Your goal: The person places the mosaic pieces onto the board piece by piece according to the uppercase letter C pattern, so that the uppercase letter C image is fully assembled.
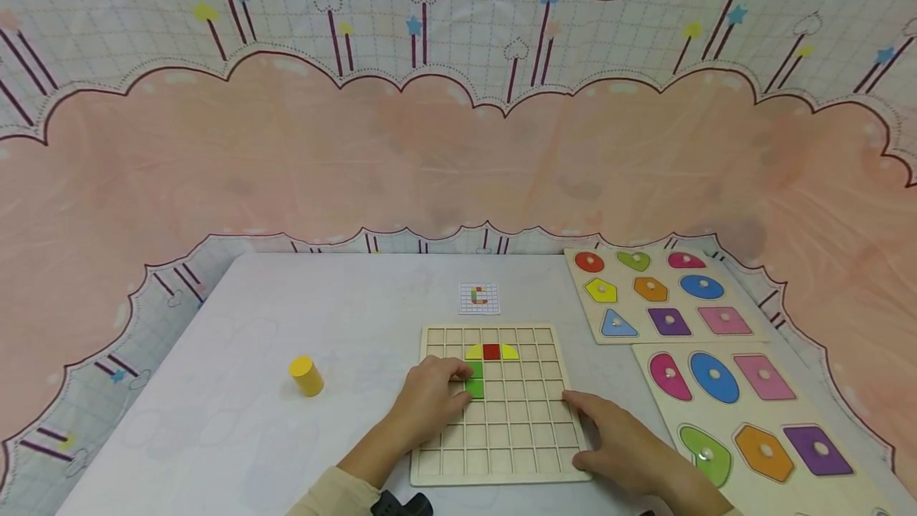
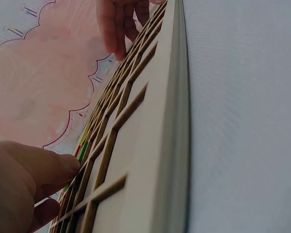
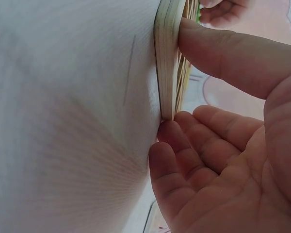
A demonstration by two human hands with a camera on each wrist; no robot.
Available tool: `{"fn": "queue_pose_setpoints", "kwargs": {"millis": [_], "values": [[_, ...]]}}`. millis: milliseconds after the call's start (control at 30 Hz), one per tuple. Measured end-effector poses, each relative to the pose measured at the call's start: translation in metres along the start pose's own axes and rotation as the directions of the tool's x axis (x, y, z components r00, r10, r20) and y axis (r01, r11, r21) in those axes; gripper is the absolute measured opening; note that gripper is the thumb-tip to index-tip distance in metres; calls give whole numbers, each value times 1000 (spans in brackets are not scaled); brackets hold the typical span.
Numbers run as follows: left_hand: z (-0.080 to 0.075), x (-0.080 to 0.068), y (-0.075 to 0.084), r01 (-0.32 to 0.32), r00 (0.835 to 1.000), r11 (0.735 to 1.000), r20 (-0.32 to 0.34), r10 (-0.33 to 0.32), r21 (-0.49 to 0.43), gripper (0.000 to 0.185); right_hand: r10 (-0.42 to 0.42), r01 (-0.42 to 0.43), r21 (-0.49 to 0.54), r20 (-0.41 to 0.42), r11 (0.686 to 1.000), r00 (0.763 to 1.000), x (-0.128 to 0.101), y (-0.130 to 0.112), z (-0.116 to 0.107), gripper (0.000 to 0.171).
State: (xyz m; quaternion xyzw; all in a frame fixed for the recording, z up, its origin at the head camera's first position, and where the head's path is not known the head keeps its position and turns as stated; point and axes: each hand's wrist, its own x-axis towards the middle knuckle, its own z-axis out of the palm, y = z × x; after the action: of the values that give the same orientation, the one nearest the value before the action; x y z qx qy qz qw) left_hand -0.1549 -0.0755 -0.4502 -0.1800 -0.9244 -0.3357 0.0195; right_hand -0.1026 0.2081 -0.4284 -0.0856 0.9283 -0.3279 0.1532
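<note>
A wooden grid board (image 1: 509, 468) lies flat in front of me. Set in its upper cells are a red square tile (image 1: 490, 352), a yellow rounded tile (image 1: 509, 352) on its right and another yellow rounded tile (image 1: 474, 352) on its left. Two green square tiles, an upper one (image 1: 476, 370) and a lower one (image 1: 476, 390), run down below the left yellow tile. My left hand (image 1: 428, 398) touches the green tiles with thumb and forefinger; anything under its fingers is hidden. Along the board's right edge rests my right hand (image 1: 619, 444), thumb and fingers spread against the rim.
Behind the board lies a small printed pattern card (image 1: 478, 299). A yellow cylinder (image 1: 306, 377) stands at the left. On the right are two wooden shape puzzles with knobs, a rear one (image 1: 582, 317) and a nearer one (image 1: 669, 412), close to my right arm.
</note>
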Motion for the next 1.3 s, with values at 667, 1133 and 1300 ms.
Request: {"fn": "queue_pose_setpoints", "kwargs": {"millis": [667,1133,1300], "values": [[-28,-15,-7,15,999,999,-52,-14,32,23,20,-20,-5,8,1000,1000,0,-3,-1,80],[-50,-41,-19,141,988,990,-64,-141,9,28,25,-25,-1,14,1000,1000,1,-3,-1,80],[-54,-51,-28,148,986,989,-84,-146,23,26,25,-24,-2,15,1000,1000,2,-2,-1,80]]}}
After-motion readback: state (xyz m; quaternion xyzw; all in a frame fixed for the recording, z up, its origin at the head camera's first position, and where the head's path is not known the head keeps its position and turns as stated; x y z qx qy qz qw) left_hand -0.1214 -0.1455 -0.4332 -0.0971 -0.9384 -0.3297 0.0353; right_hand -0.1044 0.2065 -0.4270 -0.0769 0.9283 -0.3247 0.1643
